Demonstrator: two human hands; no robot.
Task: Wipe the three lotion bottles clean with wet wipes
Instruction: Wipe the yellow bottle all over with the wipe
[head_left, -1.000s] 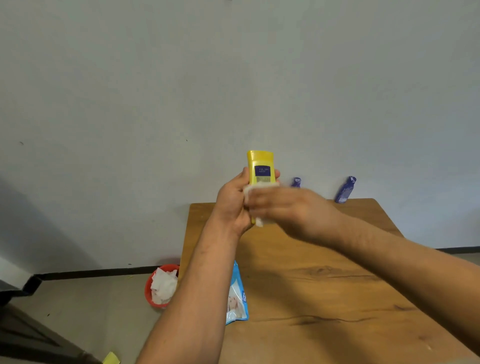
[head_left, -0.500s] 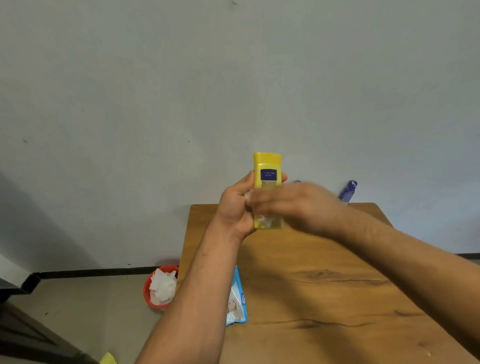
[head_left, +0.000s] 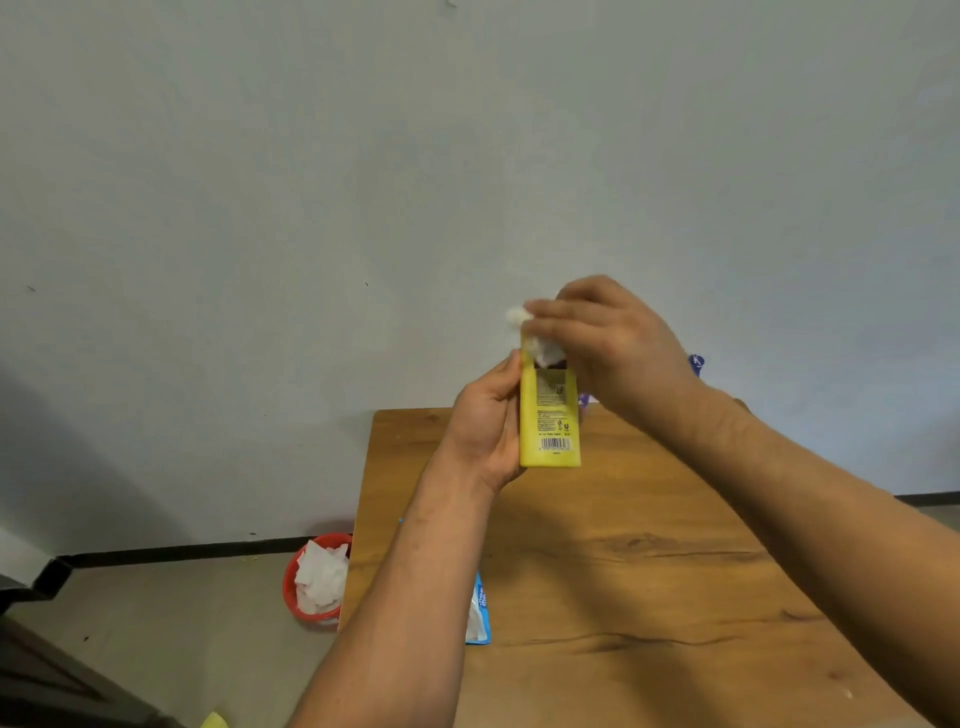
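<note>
1. Gripping the yellow lotion bottle (head_left: 549, 421) along its side, the left hand (head_left: 483, 431) keeps its grip closed round it. The bottle is held upright in the air above the far end of the tabletop (head_left: 649, 597).
2. The right hand (head_left: 613, 338) has its grip pinched on a bunched white wet wipe (head_left: 540, 348), pressed to the bottle's top.
3. A second ago that wipe lay lower, across the bottle's middle. The rubbing has climbed to the upper end, so I'd judge this bottle close to finished.
4. A blue bottle (head_left: 696, 364) peeks out past the right wrist by the wall, with another bluish sliver (head_left: 584, 401) just beside the yellow one.
5. A blue wipes pack (head_left: 480, 613) lies at the tabletop's left edge.
6. On the floor beside it, a red bin (head_left: 287, 587) holds crumpled white wipes, below a plain grey wall.
</note>
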